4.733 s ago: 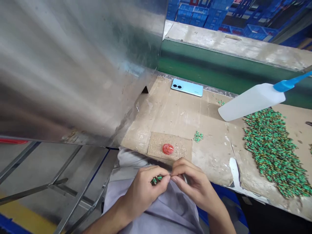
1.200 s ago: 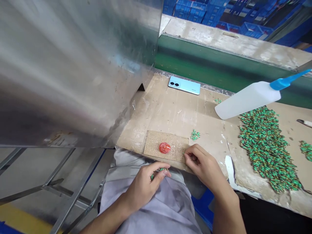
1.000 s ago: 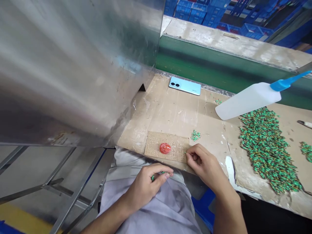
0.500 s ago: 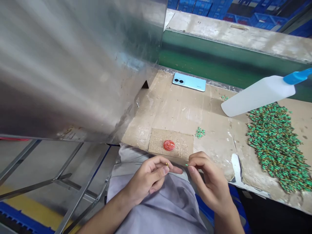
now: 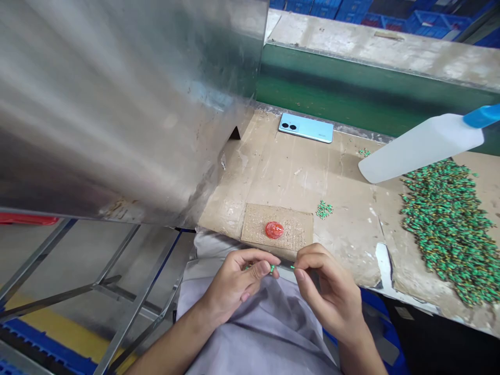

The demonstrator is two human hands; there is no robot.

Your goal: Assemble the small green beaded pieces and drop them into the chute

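Observation:
Both my hands are over my lap, just below the table's front edge. My left hand (image 5: pixel 238 281) is curled, its thumb and forefinger pinching a small green part (image 5: pixel 272 269); more green bits peek from its palm. My right hand (image 5: pixel 328 291) pinches a thin pin-like piece (image 5: pixel 292 267) whose tip points at the green part, a short gap between them. Just beyond the hands lies a small cardboard pad (image 5: pixel 278 232) with a red blob (image 5: pixel 274 229) on it.
A large heap of green parts (image 5: pixel 445 224) lies at the right, a small cluster (image 5: pixel 324 209) near the pad. A white squeeze bottle with a blue nozzle (image 5: pixel 422 146) lies tilted. A light blue phone (image 5: pixel 306 127) rests at the back. A metal sheet (image 5: pixel 117 94) fills the left.
My right hand left the cardboard pad and came back toward my lap with the thin piece. Both hands have drawn closer together, and a green part now shows at my left fingertips.

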